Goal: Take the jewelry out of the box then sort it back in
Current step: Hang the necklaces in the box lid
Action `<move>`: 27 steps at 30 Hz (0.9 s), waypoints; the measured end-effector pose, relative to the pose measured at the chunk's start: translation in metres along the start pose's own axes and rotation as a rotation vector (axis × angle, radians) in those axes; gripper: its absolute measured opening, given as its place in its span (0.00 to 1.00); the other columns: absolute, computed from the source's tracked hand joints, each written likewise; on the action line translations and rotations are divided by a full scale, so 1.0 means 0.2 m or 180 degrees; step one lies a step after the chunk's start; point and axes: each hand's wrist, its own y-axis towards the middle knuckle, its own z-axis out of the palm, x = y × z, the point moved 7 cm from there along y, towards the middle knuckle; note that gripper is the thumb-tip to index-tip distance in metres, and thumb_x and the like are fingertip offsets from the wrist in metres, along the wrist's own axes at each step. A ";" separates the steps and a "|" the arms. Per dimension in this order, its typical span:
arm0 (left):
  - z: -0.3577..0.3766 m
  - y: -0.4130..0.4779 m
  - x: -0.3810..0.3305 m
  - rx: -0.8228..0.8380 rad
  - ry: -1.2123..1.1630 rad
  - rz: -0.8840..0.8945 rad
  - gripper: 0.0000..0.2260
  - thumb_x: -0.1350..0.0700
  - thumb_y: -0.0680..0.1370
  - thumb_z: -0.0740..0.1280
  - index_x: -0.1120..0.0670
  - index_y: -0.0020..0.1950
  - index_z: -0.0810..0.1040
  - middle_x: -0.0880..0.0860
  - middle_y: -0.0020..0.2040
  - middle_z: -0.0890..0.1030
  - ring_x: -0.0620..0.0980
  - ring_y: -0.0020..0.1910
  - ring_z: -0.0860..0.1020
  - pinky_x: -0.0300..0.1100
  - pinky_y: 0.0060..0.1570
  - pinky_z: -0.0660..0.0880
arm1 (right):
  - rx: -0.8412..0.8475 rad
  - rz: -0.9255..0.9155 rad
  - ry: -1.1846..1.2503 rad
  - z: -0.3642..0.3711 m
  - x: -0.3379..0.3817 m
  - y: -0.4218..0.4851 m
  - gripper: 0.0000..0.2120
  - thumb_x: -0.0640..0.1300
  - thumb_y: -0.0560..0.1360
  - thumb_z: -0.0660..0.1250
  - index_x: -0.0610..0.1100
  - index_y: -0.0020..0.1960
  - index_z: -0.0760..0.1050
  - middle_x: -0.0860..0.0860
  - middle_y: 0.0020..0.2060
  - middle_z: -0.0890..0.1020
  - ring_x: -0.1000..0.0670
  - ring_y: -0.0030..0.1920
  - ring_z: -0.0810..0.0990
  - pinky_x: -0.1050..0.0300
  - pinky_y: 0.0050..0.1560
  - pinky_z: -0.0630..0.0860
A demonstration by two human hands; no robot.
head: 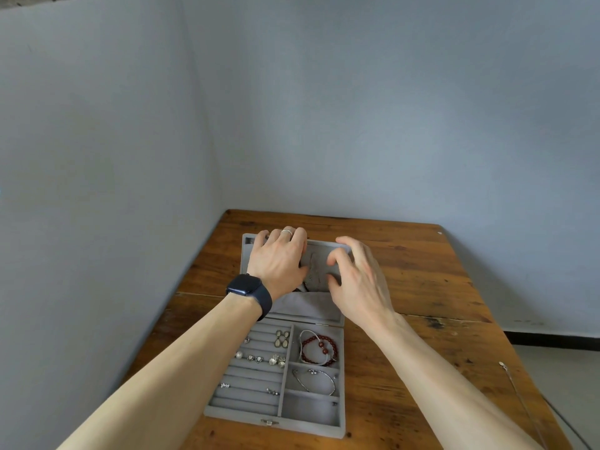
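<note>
Hands apart | left hand flat on box lid | right hand loosely curled over lid, gripping nothing

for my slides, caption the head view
Left hand rests on the open jewelry box lid; right hand reaches in beside it
</note>
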 end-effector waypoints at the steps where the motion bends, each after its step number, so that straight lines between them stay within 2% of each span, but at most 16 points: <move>1: 0.00 0.00 0.00 0.0022 0.0034 -0.0011 0.15 0.48 0.74 0.70 0.51 0.54 0.69 0.51 0.55 0.77 0.54 0.57 0.75 0.53 0.68 0.64 | 0.0000 0.0012 -0.0033 0.00 0.00 0.00 0.17 0.39 0.67 0.76 0.44 0.52 0.73 0.45 0.66 0.73 0.42 0.65 0.73 0.48 0.61 0.76; 6: 0.04 0.00 -0.01 0.0161 0.0248 0.0051 0.24 0.43 0.72 0.73 0.52 0.60 0.68 0.53 0.62 0.76 0.56 0.62 0.74 0.55 0.69 0.64 | 0.0044 0.0026 -0.0108 0.03 0.02 0.00 0.34 0.45 0.66 0.79 0.43 0.67 0.68 0.44 0.66 0.70 0.42 0.66 0.71 0.48 0.65 0.73; 8: 0.04 0.00 -0.01 0.0146 0.0239 0.0081 0.25 0.43 0.71 0.73 0.52 0.60 0.67 0.53 0.61 0.76 0.56 0.62 0.74 0.56 0.69 0.64 | 0.0043 0.0036 -0.0093 0.03 0.02 0.00 0.36 0.46 0.66 0.79 0.43 0.69 0.67 0.44 0.66 0.70 0.42 0.66 0.70 0.48 0.66 0.73; 12: 0.03 -0.01 0.00 -0.0012 0.0063 0.0147 0.26 0.43 0.70 0.72 0.52 0.62 0.67 0.52 0.58 0.77 0.56 0.60 0.76 0.55 0.68 0.64 | 0.0017 -0.0022 -0.0058 0.03 0.00 -0.02 0.28 0.45 0.66 0.79 0.41 0.62 0.73 0.42 0.66 0.71 0.40 0.67 0.71 0.46 0.65 0.74; 15: 0.03 -0.02 0.00 -0.0097 -0.0046 0.0169 0.31 0.42 0.73 0.70 0.51 0.72 0.64 0.54 0.63 0.78 0.57 0.64 0.75 0.56 0.70 0.63 | -0.0048 -0.0121 -0.0023 0.03 0.00 -0.03 0.14 0.45 0.70 0.75 0.42 0.53 0.78 0.41 0.68 0.70 0.39 0.70 0.68 0.44 0.67 0.72; 17: 0.05 -0.01 0.00 -0.0027 0.0043 0.0187 0.32 0.42 0.75 0.68 0.49 0.75 0.63 0.54 0.68 0.75 0.57 0.68 0.72 0.56 0.72 0.61 | -0.0105 -0.0137 -0.0013 0.04 0.00 -0.02 0.09 0.46 0.72 0.74 0.44 0.49 0.80 0.41 0.69 0.70 0.39 0.71 0.67 0.44 0.67 0.71; 27: 0.06 0.00 0.00 -0.0042 0.0229 0.0079 0.30 0.43 0.75 0.70 0.48 0.74 0.67 0.55 0.70 0.73 0.58 0.67 0.72 0.55 0.71 0.61 | -0.0104 0.0009 -0.0008 0.06 0.03 -0.02 0.05 0.42 0.70 0.75 0.45 0.45 0.80 0.41 0.69 0.70 0.38 0.71 0.66 0.43 0.63 0.73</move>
